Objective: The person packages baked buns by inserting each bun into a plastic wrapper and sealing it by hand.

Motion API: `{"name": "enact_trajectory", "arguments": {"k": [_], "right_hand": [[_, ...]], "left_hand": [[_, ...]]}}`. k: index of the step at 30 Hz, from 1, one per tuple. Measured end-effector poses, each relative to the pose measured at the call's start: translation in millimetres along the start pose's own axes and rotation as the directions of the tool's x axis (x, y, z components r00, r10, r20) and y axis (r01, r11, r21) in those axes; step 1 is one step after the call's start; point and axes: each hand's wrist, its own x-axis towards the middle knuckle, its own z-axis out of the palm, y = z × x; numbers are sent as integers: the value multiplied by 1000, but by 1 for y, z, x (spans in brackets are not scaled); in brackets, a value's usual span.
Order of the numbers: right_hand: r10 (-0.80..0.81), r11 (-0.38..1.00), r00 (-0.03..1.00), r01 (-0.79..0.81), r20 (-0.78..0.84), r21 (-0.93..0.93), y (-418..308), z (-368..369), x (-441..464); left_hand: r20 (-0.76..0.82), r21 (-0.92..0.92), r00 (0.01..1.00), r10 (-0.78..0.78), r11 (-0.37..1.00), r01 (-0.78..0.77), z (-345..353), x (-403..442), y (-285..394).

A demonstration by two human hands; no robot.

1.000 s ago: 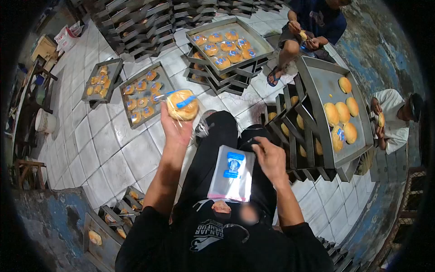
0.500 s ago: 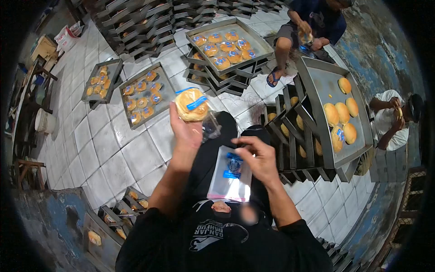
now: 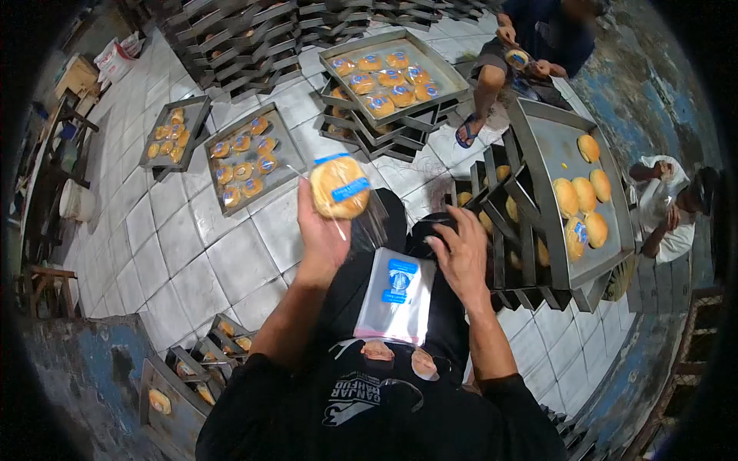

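A round golden bun in a clear wrapper with blue print (image 3: 338, 187) rests in my left hand (image 3: 324, 238), its loose plastic trailing toward my knee. Holding nothing, my right hand (image 3: 463, 260) hovers over my right thigh, its fingers bent and apart. A stack of clear bags with blue print (image 3: 394, 296) lies across my lap, between my two forearms. To the right, a tilted metal tray (image 3: 544, 138) atop a stack bears several bare buns (image 3: 586, 194) and one wrapped bun (image 3: 575, 238).
Wrapped buns fill a raised tray (image 3: 442, 73) ahead and two lower trays (image 3: 288, 165) ahead-left. One co-worker (image 3: 538, 38) sits at the upper right, another (image 3: 669, 203) at the far right, both handling buns or wrappers. A white bucket (image 3: 77, 202) stands left; more trays (image 3: 173, 384) lie lower left.
My left hand has moved right with the wrapped bun. My right hand has shifted slightly, its fingers now more spread. Both co-workers' hands have moved.
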Motion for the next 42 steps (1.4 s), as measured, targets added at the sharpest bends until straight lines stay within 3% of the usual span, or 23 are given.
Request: {"name": "enact_trajectory", "arguments": {"k": [1,2,5,6,9,10,11,12,14,17,18,20,22,25,29,30,33,34,37,38,39,41,42], "right_hand": [[-156,988,986,155,-67,-14,-20,-5,13],[-25,966,999,31,-29,259,-41,-12,23],[-42,851,997,71,-67,521,-63,-14,58],[-45,832,992,-26,115,554,-50,-10,63],[-91,955,996,88,-1,284,6,6,50],[79,996,991,-81,105,21,14,2,46],[264,940,951,-217,159,-262,24,-3,38],[147,902,958,-27,247,-431,44,2,19],[5,997,993,4,116,-74,10,6,12],[-133,891,991,120,-1,437,-48,9,14],[-248,931,969,243,-17,271,-49,2,20],[16,921,996,-48,85,387,-41,5,31],[225,852,947,-305,230,426,-34,18,32],[406,766,854,-512,325,388,-20,31,30],[358,870,917,-396,177,294,-19,32,34],[178,959,984,-179,24,219,-19,33,38],[135,926,991,-130,9,356,-37,15,49],[83,923,991,-35,-107,384,-53,4,55],[112,923,993,-117,33,368,-38,4,74],[315,700,928,-370,201,611,-13,26,79],[454,433,815,-555,360,710,-3,25,83],[443,358,776,-612,449,706,-13,11,70],[423,305,744,-655,518,691,-15,15,55]], "left_hand": [[38,-11,997,-63,998,63,1,-8,-7],[49,0,994,-93,996,93,6,-16,-12],[135,5,983,-125,992,126,14,-30,-21],[119,20,980,-159,987,158,12,-30,-21],[20,-94,995,-101,990,103,2,-19,-8],[15,-69,997,-75,995,76,-5,-16,1],[30,-49,997,-70,996,71,-8,-15,6],[42,-28,996,-73,997,74,-10,-16,8],[94,-46,981,-168,984,173,-15,-19,4],[265,-51,798,-542,818,573,-4,-35,-6],[233,-28,770,-594,787,616,-3,-36,-8],[-77,351,963,-257,898,267,35,-37,-9],[149,597,972,-179,801,56,-25,-6,-17],[220,599,924,-312,791,125,-20,1,-16],[240,721,969,-66,680,-133,-21,6,-26],[261,754,965,24,620,-219,-21,8,-32],[216,619,974,72,761,-193,-20,9,-36],[196,613,971,135,756,-229,-9,4,-34],[143,784,980,136,589,-196,16,-1,-15],[59,677,990,129,724,-135,15,4,-18],[170,774,950,261,562,-293,10,4,-16],[421,836,784,457,140,-531,-4,-2,-3],[340,876,861,379,205,-436,-12,-19,3]]}}
